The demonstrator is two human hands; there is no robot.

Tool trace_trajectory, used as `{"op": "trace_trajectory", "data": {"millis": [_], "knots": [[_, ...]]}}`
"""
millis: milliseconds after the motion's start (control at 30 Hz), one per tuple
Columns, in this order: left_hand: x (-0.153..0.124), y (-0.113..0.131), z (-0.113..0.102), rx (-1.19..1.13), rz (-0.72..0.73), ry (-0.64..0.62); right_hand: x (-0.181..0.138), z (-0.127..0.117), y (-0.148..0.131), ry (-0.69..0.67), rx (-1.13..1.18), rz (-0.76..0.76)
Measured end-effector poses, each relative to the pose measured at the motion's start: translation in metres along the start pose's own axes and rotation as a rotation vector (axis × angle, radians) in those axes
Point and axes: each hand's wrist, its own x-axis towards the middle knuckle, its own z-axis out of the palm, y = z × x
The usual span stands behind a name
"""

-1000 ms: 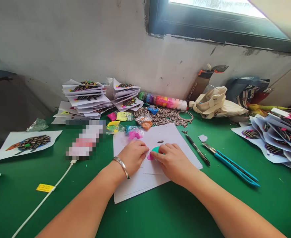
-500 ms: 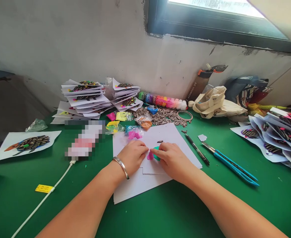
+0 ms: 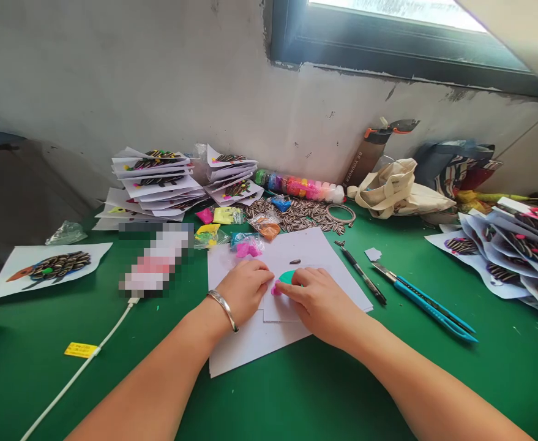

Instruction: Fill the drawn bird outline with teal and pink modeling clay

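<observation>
A flat green round of modelling clay [image 3: 288, 277] lies on white paper [image 3: 237, 349], with a small pink piece of clay [image 3: 275, 288] at its left edge. My right hand [image 3: 318, 300] reaches in with its index finger stretched onto the pink clay, the other fingers bent over the green round. Just left of the pink piece, my left hand [image 3: 243, 288] rests on the paper, fingers curled together; what is between its fingertips, if anything, is hidden. A single sunflower seed [image 3: 295, 261] lies above the green clay.
Bagged clay [image 3: 229, 215] and a heap of sunflower seeds [image 3: 303, 215] lie behind the paper. To the right are a pen [image 3: 361, 273] and a blue cutter [image 3: 427, 301]. Stacks of seed pictures [image 3: 158, 184] stand at the back left, more pictures [image 3: 510, 251] at right. A white cable [image 3: 73, 381] crosses the left side.
My right hand has shifted slightly down and to the right, uncovering more of the green round. Its index finger stays at the pink clay. My left hand has hardly moved.
</observation>
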Motion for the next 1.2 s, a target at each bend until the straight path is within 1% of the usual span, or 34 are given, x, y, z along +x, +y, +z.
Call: {"op": "trace_trajectory", "data": {"millis": [200, 333, 467, 533, 767, 900, 1000, 1100, 1200], "knots": [[0.0003, -0.0003, 0.0002, 0.013, -0.002, -0.009, -0.0020, -0.0028, -0.0005, -0.067, -0.025, -0.026], [0.0006, 0.0002, 0.0001, 0.012, -0.006, -0.004, -0.0024, -0.0044, 0.0033, -0.081, -0.009, -0.039], [0.0000, 0.0003, 0.0002, 0.006, -0.004, -0.001, -0.0015, -0.0041, 0.0068, -0.046, 0.056, -0.002], [-0.0001, -0.0001, -0.0001, 0.006, 0.000, -0.003, -0.0007, -0.0032, 0.0073, -0.028, 0.054, 0.014], [0.0007, 0.0001, -0.0006, 0.007, -0.016, -0.021, -0.0011, -0.0066, 0.0055, -0.095, -0.032, -0.021], [0.0007, 0.0004, 0.0001, 0.010, -0.014, -0.015, -0.0008, -0.0082, 0.0055, -0.086, 0.006, 0.001], [0.0006, 0.0001, 0.0005, 0.012, -0.005, -0.011, 0.0000, -0.0057, 0.0059, -0.073, -0.010, 0.018], [0.0007, -0.0003, 0.0006, 0.011, -0.008, -0.009, -0.0004, -0.0028, 0.0068, -0.089, -0.042, -0.008], [0.0008, 0.0000, 0.0003, 0.010, -0.009, -0.010, -0.0014, -0.0025, 0.0076, -0.096, -0.027, -0.025]]}}
